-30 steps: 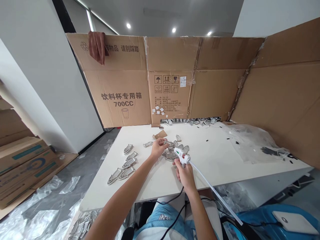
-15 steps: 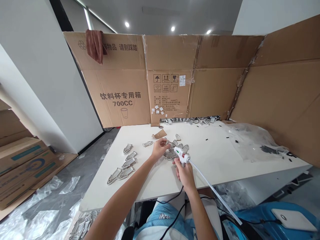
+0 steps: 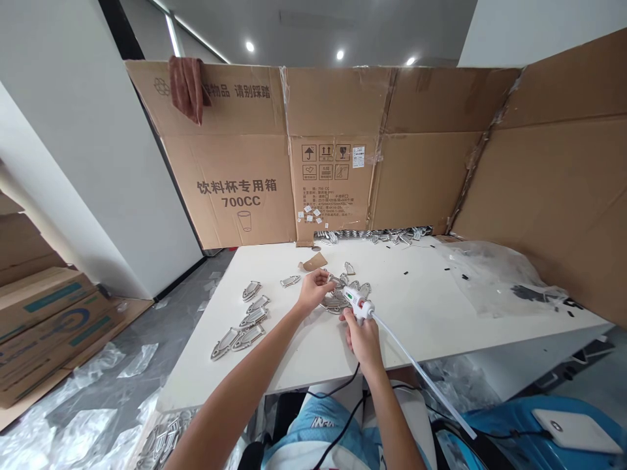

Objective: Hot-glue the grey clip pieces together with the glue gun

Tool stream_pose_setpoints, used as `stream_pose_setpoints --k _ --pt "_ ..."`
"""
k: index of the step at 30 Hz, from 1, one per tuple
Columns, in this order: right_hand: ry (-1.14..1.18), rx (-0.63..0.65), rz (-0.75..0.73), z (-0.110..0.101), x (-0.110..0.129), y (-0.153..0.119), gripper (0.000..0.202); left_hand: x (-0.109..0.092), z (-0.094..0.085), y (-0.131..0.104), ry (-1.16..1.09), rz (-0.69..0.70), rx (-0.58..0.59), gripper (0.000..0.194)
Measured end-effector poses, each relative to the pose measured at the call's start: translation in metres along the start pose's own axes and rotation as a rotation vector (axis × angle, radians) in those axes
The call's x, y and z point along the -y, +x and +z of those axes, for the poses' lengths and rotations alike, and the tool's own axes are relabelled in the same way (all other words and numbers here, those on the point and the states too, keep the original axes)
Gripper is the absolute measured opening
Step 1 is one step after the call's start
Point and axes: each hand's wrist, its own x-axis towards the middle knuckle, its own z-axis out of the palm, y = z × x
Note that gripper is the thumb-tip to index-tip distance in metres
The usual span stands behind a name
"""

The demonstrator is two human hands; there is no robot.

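Item: white glue gun (image 3: 356,303), gripped in the right hand (image 3: 362,339), fingers closed round the handle, nozzle aimed up-left toward the far side; a long clear glue stick (image 3: 421,385) trails from its rear down-right past the table's near edge, so the tool's long axis runs diagonally from near-right to far-left. Item: small metal piece (image 3: 329,281), pinched narrowly between thumb and fingertips of the left hand (image 3: 313,291), just beyond and left of the nozzle, the left hand being the nearer of the two to it. Item: loose heap of like metal pieces (image 3: 337,301), directly under and between both hands (exact count cannot be told). Item: row of further pieces (image 3: 245,326), laid out well to the left, near the table's left edge. Item: white table (image 3: 421,307), with bare surface open to the right of the gun up to a crumpled plastic bag (image 3: 494,277). Item: cardboard screen (image 3: 333,150), standing along the far and right edges, closing off movement that way.
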Motion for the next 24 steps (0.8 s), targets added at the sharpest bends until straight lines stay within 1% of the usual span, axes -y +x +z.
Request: stream_pose_setpoints --k 7,13,24 --pt "-0.063 0.005 -0.013 -0.001 -0.006 0.004 0.035 0.003 -0.001 0.001 0.024 0.009 -0.008 0.027" --pt "-0.125 -0.024 -0.07 -0.001 -0.008 0.006 0.033 0.005 -0.002 0.002 0.051 0.013 -0.008 0.027" --pt "-0.164 -0.038 -0.056 0.0 -0.015 0.008 0.035 0.002 -0.001 -0.001 0.037 0.015 -0.019 0.026"
